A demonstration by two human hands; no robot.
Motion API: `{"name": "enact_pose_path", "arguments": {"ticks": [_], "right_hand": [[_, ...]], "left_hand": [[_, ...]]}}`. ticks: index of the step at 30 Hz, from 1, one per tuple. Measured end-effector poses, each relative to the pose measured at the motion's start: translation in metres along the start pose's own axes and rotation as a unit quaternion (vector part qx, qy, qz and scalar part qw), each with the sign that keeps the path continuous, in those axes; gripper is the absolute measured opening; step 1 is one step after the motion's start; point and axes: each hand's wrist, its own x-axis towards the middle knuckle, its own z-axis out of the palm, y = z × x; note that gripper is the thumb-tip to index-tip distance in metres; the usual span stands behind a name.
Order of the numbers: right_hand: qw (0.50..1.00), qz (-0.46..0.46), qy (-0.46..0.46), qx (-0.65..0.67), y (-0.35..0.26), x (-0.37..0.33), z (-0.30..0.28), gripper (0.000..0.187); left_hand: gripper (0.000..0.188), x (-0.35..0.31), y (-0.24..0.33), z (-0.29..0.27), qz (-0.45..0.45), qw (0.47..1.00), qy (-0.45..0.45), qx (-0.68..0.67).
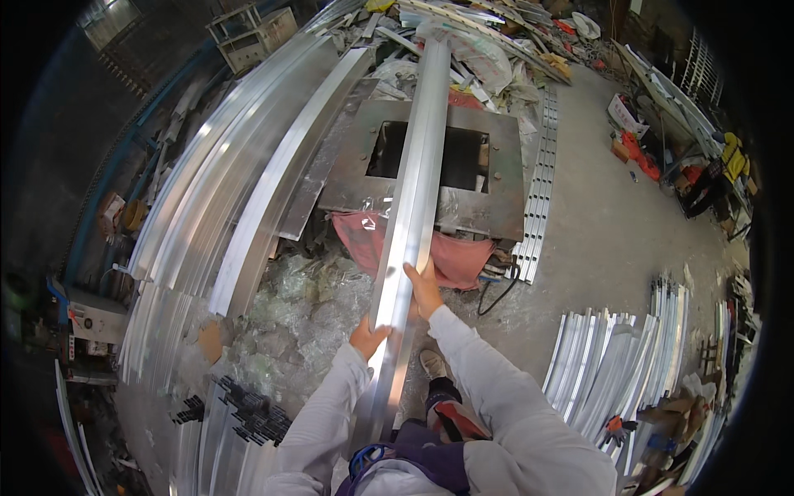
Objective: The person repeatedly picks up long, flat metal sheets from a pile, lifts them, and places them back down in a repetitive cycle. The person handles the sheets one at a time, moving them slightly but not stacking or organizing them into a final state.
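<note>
A long silvery metal profile (418,178) runs from close to my body out across a dark metal frame table (347,186) with a rectangular opening. My left hand (367,337) grips the profile's left edge, its thumb lying over the top face. Farther along, my right hand (425,289) holds the right edge, thumb on top and the other fingers mostly hidden beneath. Red cloth (463,263) hangs at the table's near side, partly covered by the profile. Crumpled clear plastic film (302,310) lies on the floor left of my hands.
Long metal profiles (219,157) are stacked at the left. Bundled profiles with black ends (252,413) stand near left; more profiles (595,355) lie at the right. A slotted metal strip (542,182) borders the table. A person in yellow (732,157) is far right. Scrap (488,62) is piled behind.
</note>
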Motion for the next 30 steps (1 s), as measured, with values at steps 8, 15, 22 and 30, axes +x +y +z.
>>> {"name": "enact_pose_path", "arguments": {"ticks": [8, 15, 22, 30], "right_hand": [[0.976, -0.014, 0.062, -0.208, -0.039, 0.080, 0.025, 0.078], [0.943, -0.125, 0.093, -0.293, 0.023, 0.043, 0.010, 0.079], [0.968, 0.239, -0.064, -0.041, 0.028, -0.127, 0.024, 0.073], [0.944, 0.243, -0.140, 0.175, 0.038, -0.175, 0.022, 0.096]], "left_hand": [[0.085, 0.074, 0.051, 0.029, 0.153, 0.984, -0.011, -0.096], [0.088, 0.037, 0.010, 0.021, 0.115, 0.984, -0.084, -0.105], [0.086, -0.179, -0.124, -0.041, 0.006, 0.997, -0.043, -0.062], [0.080, -0.481, -0.256, -0.048, -0.194, 0.971, -0.123, -0.072]]}}
